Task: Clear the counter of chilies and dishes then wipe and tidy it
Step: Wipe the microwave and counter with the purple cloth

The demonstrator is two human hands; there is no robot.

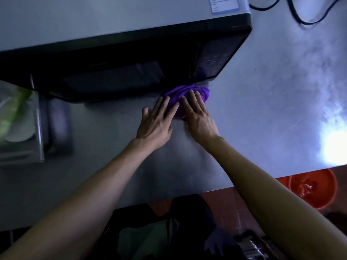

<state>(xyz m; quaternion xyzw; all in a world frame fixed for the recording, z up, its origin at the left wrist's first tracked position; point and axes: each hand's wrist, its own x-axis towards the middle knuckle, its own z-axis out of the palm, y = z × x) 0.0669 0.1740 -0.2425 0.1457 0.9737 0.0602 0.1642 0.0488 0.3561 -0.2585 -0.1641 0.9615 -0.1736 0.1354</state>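
A crumpled purple cloth (179, 92) lies on the steel counter (253, 113) right against the front foot of the black microwave (131, 59). My left hand (156, 121) lies flat with straight fingers, its fingertips pressing the cloth's left edge. Beside it, my right hand (199, 117) also lies flat, fingers straight on top of the cloth. Part of the cloth is hidden under both hands. No chilies show on the counter.
A sink or tray (37, 128) at the left holds a white plate (20, 130) and green items. Black cables (300, 17) trail at the back right. Below the counter edge stands an orange bucket (313, 188). Bright glare marks the counter's right side.
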